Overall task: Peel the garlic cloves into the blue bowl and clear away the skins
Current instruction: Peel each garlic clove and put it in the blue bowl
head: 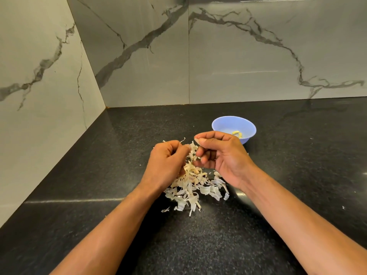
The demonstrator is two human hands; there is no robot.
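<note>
Pinching skins [193,149] between both curled grips, left hand [168,159], right hand [220,153], clove direction unclear

Pale papery garlic skins [190,187] heaped on dark counter — blue bowl [222,124] just beyond, peeled cloves [237,133] inside.

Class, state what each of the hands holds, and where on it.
Right hand pinches a garlic clove by its end. Left hand curls among the skins; its hold cannot be told.
</note>
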